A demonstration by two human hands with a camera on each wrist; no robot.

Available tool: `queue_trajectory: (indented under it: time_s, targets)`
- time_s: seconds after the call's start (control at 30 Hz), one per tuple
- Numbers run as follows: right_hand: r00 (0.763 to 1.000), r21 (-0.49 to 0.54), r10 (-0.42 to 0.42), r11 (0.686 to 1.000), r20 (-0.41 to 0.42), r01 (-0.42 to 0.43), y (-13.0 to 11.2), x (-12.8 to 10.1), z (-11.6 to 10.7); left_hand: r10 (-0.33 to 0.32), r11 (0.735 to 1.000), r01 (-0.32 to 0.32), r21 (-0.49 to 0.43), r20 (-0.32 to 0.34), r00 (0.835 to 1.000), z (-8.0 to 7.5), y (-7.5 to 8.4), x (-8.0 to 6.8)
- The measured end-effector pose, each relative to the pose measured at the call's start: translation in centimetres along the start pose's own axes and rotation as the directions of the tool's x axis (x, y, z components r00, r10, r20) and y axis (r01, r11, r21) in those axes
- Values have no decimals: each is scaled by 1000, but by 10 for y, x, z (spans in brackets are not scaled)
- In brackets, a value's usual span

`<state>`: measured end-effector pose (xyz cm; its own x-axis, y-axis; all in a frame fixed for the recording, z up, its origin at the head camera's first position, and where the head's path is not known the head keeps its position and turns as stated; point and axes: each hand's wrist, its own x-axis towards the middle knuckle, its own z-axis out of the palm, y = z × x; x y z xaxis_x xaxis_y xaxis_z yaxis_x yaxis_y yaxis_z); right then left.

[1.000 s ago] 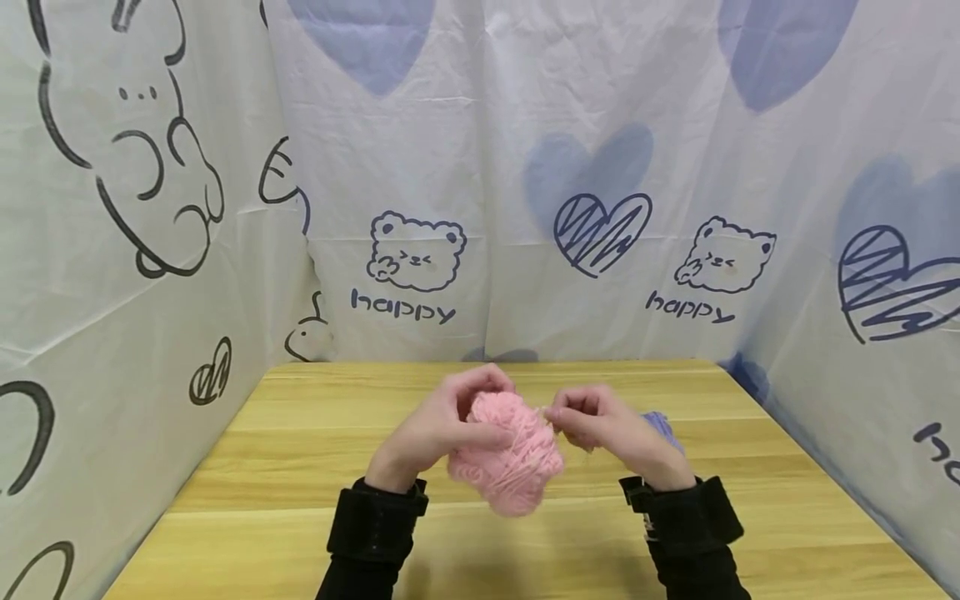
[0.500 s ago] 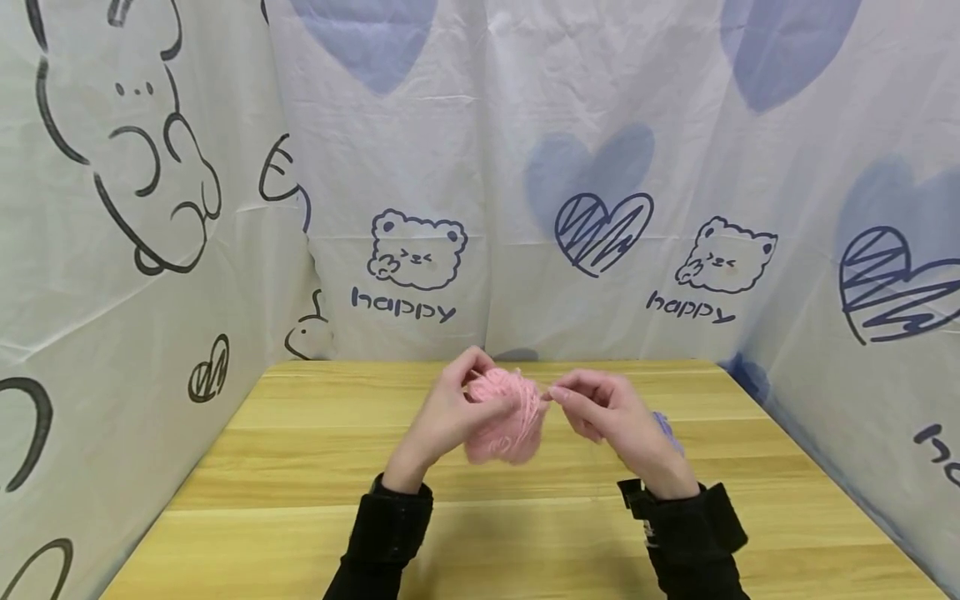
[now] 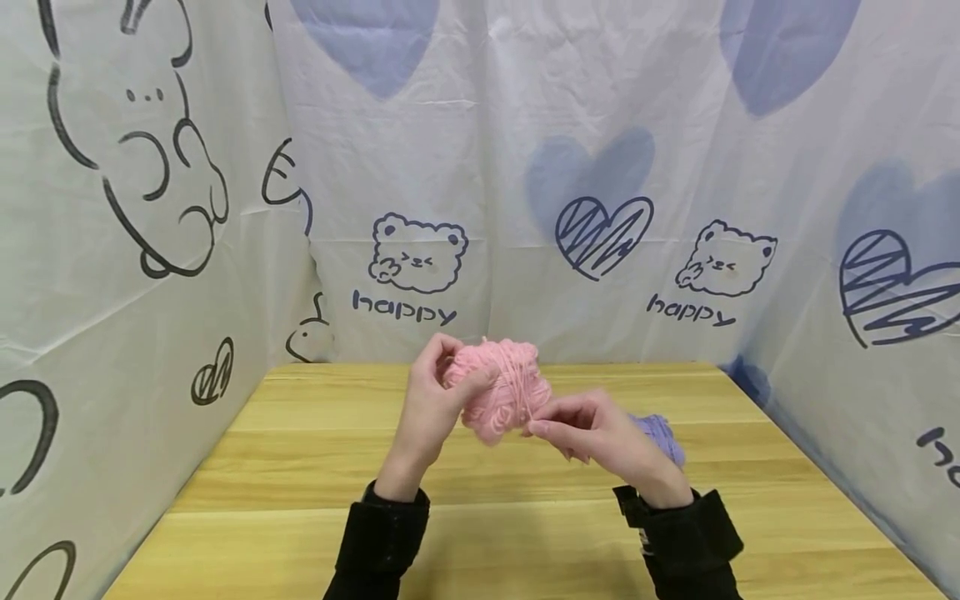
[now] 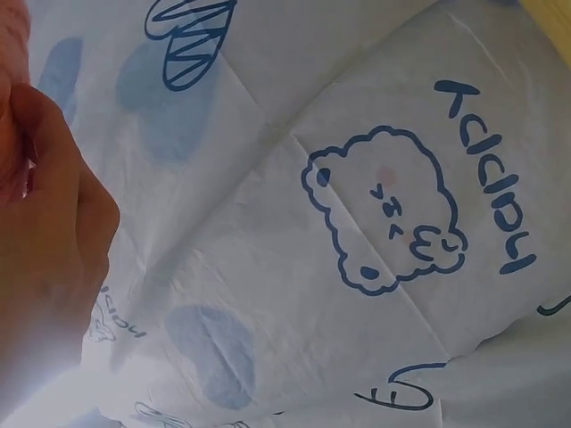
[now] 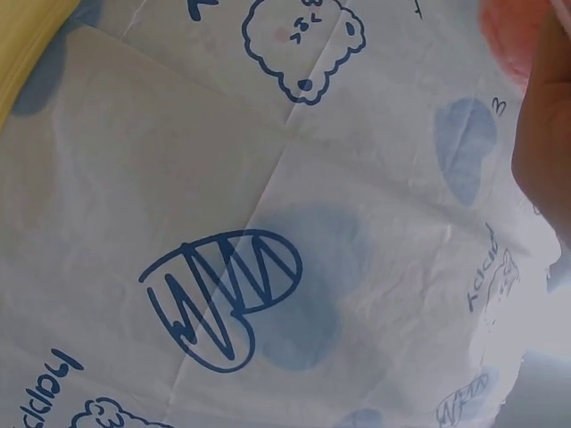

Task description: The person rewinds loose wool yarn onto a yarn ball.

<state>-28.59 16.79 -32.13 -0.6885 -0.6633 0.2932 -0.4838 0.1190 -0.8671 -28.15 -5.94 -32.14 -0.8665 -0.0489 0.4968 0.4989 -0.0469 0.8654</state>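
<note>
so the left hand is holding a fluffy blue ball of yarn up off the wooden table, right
Not quite: the fluffy ball of yarn that the left hand holds above the wooden table is pink, not blue. The head view shows it.

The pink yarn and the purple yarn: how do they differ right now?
The pink yarn is held up above the table, gripped by the left hand, while the purple yarn lies on the table. The pink yarn shows almost whole; the purple yarn is half hidden behind the right hand. Only the pink has a strand pinched by the right hand's fingers. Both look soft and pastel.
</note>
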Motion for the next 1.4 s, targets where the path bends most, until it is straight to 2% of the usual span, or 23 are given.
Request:
queue_trajectory:
  time_s: [0.2,0.37,0.47,0.57,0.73,0.87,0.97,1.1,1.17,1.2,1.27,1.33,1.4]
  targets:
    - [999,-8,1,1000,54,-1,1,0,0,25,998,-26,-63,-8,1000,-1,10,-3]
    - [998,-15,36,999,56,-35,4,2,-1,25,990,-26,-141,-7,1000,-3,16,-5]
    - [998,-3,40,999,51,-39,7,3,-2,22,981,-13,-194,43,999,-5,17,-6]
    - [998,28,-1,1000,70,-1,11,3,-4,28,971,7,-241,140,990,-6,17,-7]
    - [991,29,-66,998,112,64,14,2,-8,19,957,68,-280,297,955,-8,18,-8]
    - [986,-16,-60,998,155,63,14,-1,-12,-3,966,103,-236,391,920,-9,19,-10]
    - [976,-34,-54,997,210,63,14,-3,-14,1,978,101,-184,484,875,-9,19,-11]
    - [973,-45,-25,998,227,36,14,-2,-15,16,993,57,-100,611,792,-7,19,-12]
    - [980,-48,12,999,201,-2,13,-2,-15,10,999,24,-45,639,769,-6,17,-12]
    - [983,-41,24,999,183,-16,12,-3,-15,5,1000,7,-16,646,763,-6,17,-11]
    - [989,-22,36,999,141,-33,12,-3,-15,-9,999,-26,44,646,763,-4,14,-10]
    - [996,-5,36,999,84,-35,10,-3,-15,-26,995,-45,95,637,770,-3,12,-10]
    - [1000,7,11,1000,22,-11,9,-2,-15,-42,986,-65,151,612,789,-2,10,-9]
